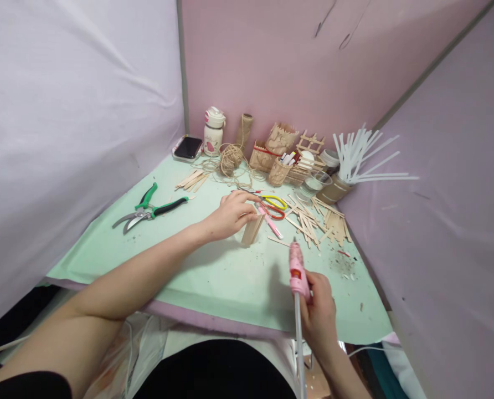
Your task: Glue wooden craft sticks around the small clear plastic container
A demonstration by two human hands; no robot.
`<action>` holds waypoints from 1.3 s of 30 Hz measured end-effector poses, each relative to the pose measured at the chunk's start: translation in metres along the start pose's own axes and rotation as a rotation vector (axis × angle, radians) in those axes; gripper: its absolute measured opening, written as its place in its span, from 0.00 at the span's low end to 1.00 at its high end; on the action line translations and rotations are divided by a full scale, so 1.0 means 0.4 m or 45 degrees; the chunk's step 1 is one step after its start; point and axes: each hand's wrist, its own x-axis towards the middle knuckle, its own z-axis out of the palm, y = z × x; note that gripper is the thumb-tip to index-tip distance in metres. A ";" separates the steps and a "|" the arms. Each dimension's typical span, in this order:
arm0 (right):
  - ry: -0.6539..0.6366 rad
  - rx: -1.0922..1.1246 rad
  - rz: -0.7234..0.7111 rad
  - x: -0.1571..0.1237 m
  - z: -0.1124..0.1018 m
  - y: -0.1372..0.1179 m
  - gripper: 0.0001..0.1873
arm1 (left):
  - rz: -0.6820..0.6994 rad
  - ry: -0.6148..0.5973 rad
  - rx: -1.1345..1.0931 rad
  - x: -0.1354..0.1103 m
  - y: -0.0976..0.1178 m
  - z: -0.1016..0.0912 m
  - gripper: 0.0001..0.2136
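Observation:
My left hand point(235, 213) pinches a small upright piece made of wooden craft sticks point(252, 231) by its top, near the middle of the table. In my right hand point(322, 305) is a pink hot glue gun point(297, 269), its nozzle pointing away from me and a long glue stick coming out of its back end. The gun's tip is to the right of the wooden piece and apart from it. Just behind the piece lie a pink pen point(272, 223) and scissors with yellow and orange handles point(275, 205).
Green-handled pruning shears point(149, 210) lie open at left. Loose craft sticks point(307, 221) spread at right, near a glass of water point(312, 185). Along the back stand a bottle point(214, 133), a twine ball point(231, 159), stick-built holders point(281, 138) and a can of white glue sticks point(336, 188).

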 end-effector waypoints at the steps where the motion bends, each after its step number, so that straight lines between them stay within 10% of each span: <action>1: 0.034 -0.093 0.007 0.000 -0.011 0.027 0.16 | 0.031 -0.020 -0.006 -0.001 -0.006 -0.002 0.10; 8: -0.001 -0.628 0.239 -0.021 -0.028 0.155 0.23 | 0.194 -0.151 -0.081 -0.014 -0.043 -0.012 0.10; 14: -0.109 -0.927 0.261 0.000 -0.070 0.104 0.29 | 0.256 -0.196 -0.095 -0.016 -0.059 -0.017 0.10; 19: -0.011 -0.338 -0.199 0.156 -0.083 -0.028 0.14 | 0.269 -0.192 -0.100 -0.014 -0.053 -0.017 0.09; 25: -0.188 0.002 -0.348 0.321 0.031 -0.091 0.06 | 0.329 -0.105 -0.153 -0.018 -0.023 -0.016 0.08; 39: -0.208 0.047 -0.330 0.327 0.082 -0.088 0.04 | 0.393 0.083 -0.248 -0.012 -0.008 -0.009 0.05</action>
